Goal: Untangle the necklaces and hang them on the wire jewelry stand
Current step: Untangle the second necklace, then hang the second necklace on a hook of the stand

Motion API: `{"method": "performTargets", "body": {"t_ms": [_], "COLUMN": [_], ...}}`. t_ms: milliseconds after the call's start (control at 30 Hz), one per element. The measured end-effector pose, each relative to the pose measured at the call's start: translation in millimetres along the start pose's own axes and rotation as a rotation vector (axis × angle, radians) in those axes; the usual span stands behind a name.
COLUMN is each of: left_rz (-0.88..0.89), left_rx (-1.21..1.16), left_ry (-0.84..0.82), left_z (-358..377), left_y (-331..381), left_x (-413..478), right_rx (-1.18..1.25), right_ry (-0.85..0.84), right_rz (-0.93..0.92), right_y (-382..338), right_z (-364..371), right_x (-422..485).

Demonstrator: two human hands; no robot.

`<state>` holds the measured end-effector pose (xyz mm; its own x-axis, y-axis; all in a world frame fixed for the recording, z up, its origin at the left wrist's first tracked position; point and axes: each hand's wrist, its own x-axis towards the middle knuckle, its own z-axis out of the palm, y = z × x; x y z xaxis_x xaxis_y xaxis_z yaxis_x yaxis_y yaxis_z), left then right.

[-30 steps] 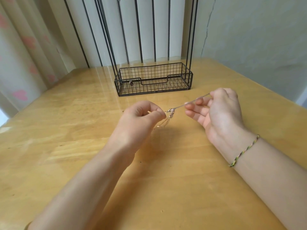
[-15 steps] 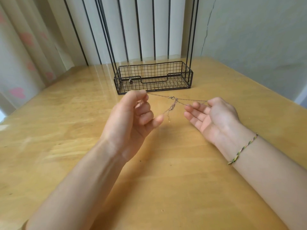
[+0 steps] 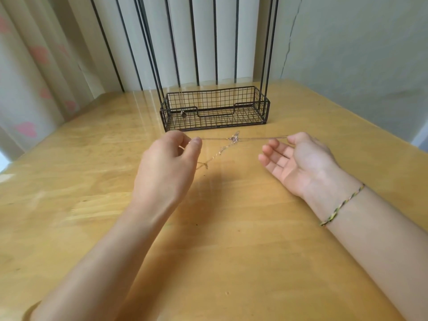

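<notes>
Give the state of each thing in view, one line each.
Left hand, pinches one end of the thin gold chain necklace.
Right hand, holds its other end, fingers relaxed.
Necklace, taut between them, loose tail drooping.
Black wire jewelry stand, upright on the wooden table, small pendant hanging inside.

The wire jewelry stand (image 3: pixel 215 110) sits midway along the far edge of the surface (image 3: pixel 231 251), a pendant (image 3: pixel 183 114) hanging at the left end of its base, and just before it the necklace (image 3: pixel 235 138) stretches left to right between the left hand (image 3: pixel 166 167) and the right hand (image 3: pixel 298 163), one end trailing down nearer the left.
</notes>
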<state>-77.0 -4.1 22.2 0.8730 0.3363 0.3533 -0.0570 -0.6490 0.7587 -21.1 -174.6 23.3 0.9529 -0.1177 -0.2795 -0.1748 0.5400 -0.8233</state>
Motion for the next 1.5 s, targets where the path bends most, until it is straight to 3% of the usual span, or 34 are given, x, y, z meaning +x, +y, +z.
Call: {"method": "performTargets", "body": {"t_ms": [133,267,367,467,633,800,1200,1500], "left_rz": [-0.057,-0.053,-0.081,-0.193,-0.446,-0.462,-0.402,-0.245], "left_rx": [0.114,0.151,0.089,-0.125,-0.599,-0.861,-1.287,-1.118], "left_ry": [-0.098,-0.094,-0.116,-0.176,-0.262,-0.25,-0.305,-0.416], "left_z": [0.9,1.7,2.0,-0.3,-11.7,-13.2,-16.6,-33.8], "left_y": [5.7,8.1,11.6,13.0,6.0,4.7,16.1,45.0], "left_x": [-5.2,-7.0,-8.4,-6.1,6.8,9.3,8.8,27.0], "right_rx": [0.071,0.07,0.03,-0.034,-0.391,-0.913,-0.901,-0.755], "right_ry": [-0.044,-0.057,-0.052,-0.1,-0.221,-0.171,-0.309,-0.379], "right_rz": [-0.005,-0.007,0.009,0.055,-0.077,-0.395,-0.193,-0.217], "right_y": [-2.2,-0.5,2.1,-0.2,-11.6,-0.8,-0.5,-25.5], "right_z": [-1.0,0.1,2.8,2.9,-5.3,-4.0,-6.1,3.4], "right_x": [-0.1,-0.9,-1.4,-1.9,-3.3,-5.4,-3.6,-8.9]}}
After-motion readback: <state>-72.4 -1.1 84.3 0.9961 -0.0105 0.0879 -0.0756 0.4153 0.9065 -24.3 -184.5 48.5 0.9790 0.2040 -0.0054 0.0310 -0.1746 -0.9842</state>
